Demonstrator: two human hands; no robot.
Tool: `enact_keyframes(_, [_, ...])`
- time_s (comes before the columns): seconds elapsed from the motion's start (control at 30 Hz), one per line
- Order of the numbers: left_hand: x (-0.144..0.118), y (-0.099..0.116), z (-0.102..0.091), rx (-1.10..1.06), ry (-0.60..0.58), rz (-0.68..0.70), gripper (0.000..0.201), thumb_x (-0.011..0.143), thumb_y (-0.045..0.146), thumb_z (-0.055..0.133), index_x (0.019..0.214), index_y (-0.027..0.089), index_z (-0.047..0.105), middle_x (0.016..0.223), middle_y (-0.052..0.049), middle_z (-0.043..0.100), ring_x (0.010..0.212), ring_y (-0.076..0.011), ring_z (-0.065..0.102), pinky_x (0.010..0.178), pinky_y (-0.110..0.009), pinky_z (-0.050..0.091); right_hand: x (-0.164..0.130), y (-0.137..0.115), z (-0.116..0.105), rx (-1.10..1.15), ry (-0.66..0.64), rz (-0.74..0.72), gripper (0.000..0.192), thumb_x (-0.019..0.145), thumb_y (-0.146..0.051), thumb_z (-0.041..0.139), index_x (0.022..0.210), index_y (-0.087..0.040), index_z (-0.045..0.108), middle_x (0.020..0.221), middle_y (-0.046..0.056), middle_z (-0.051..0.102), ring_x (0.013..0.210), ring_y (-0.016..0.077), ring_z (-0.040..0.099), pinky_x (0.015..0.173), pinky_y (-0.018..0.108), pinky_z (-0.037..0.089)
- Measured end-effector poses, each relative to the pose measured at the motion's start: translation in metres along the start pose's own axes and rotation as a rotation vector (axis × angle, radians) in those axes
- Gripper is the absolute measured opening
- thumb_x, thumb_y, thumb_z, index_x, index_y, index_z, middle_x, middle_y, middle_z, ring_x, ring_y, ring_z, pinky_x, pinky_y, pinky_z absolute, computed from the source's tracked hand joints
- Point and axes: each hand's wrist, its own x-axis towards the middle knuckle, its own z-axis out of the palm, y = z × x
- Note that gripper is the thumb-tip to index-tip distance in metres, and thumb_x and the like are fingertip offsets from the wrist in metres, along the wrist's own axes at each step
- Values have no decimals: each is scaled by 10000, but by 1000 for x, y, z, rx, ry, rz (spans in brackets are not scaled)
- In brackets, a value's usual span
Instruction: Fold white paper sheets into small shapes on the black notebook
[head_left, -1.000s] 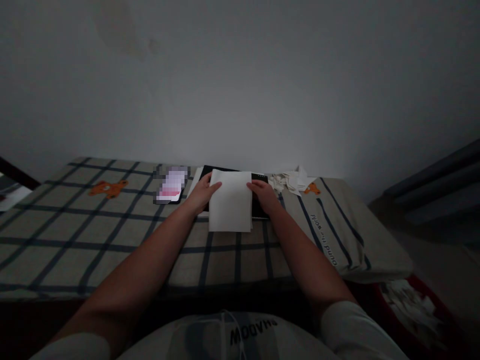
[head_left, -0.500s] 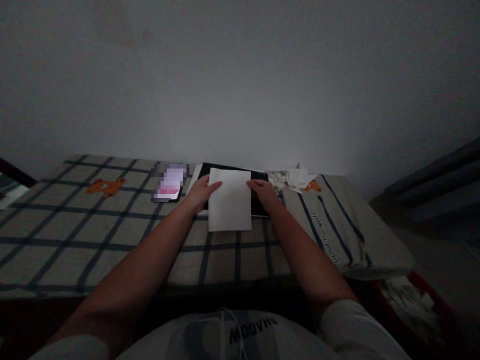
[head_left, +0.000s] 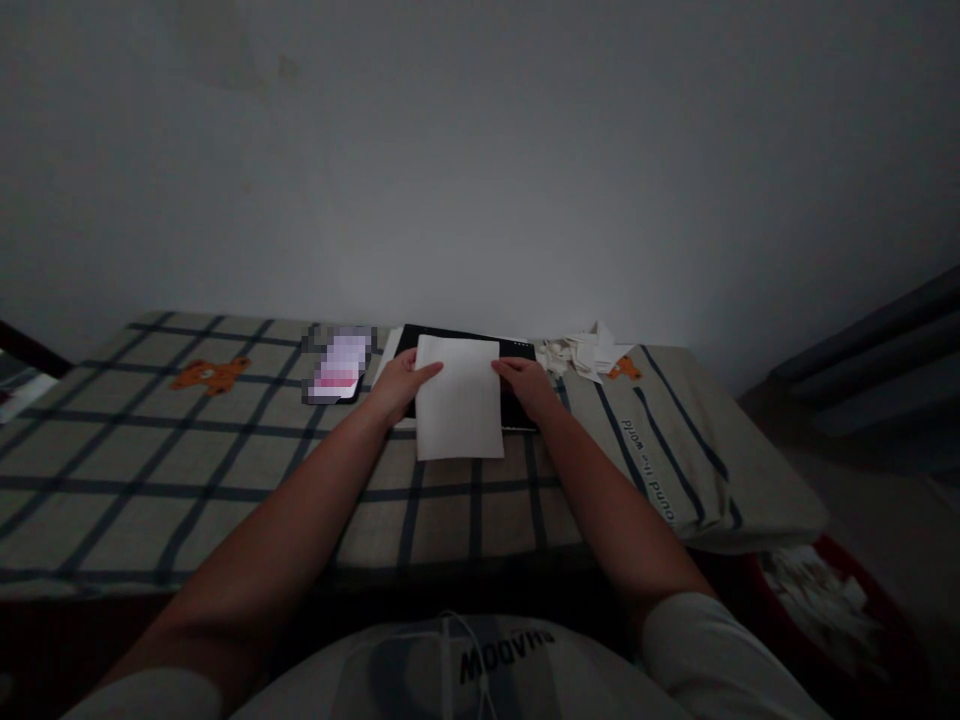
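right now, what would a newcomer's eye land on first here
The pale paper, held mid-view between the left hand and right hand, stands out first. Left of it, on the checked cloth, the phone shows a lit, pixelated screen; crumpled white scraps lie to the right, near the wall.

Dim room, grey and soft light.
The wall [head_left: 495, 220] is palest near its middle and darkens toward the corners; under the counter [head_left: 225, 450] lies deep shadow. The paper [head_left: 459, 405] stands out pale; the phone [head_left: 342, 362] glows through coarse pixel blocks.
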Motion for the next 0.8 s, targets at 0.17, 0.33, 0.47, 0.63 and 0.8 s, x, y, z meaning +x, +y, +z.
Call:
enact_keyframes(0.17, [-1,4,0,-65,26,-24,463,634,419,732,987,139,627,914,-84,682,733,-182,632,657,-292,487,1,2,-3,-116,12,-69,332,731,-404,615,921,-149,711,909,75,702,793,180,627,757,333,476])
enact_keyframes(0.33, [0,5,-2,-102,113,-27,417,649,472,700,859,116,647,758,-61,661,636,-150,592,585,-255,452,0,0,-3,-170,1,-76,337,749,-395,597,940,-141,709,907,75,708,781,175,628,755,324,470])
enact_keyframes(0.47, [0,5,-1,-71,161,-18,425,599,460,734,829,114,649,739,-65,665,629,-161,592,592,-269,448,0,-3,-4,-206,0,-85,332,754,-387,596,941,-138,711,914,88,706,783,180,630,769,336,465])
enact_keyframes(0.63, [-2,8,0,-113,175,-24,397,593,430,748,812,114,650,723,-59,662,612,-151,589,595,-269,450,-1,-5,-4,-249,18,-94,319,756,-380,595,928,-141,716,934,88,704,836,182,627,804,335,456])
enact_keyframes(0.8, [1,6,-2,-199,189,-18,346,635,392,721,848,127,659,774,-50,665,662,-142,602,633,-262,466,-3,-6,-5,-247,33,-86,322,751,-381,597,931,-140,713,919,76,708,817,174,626,776,315,461])
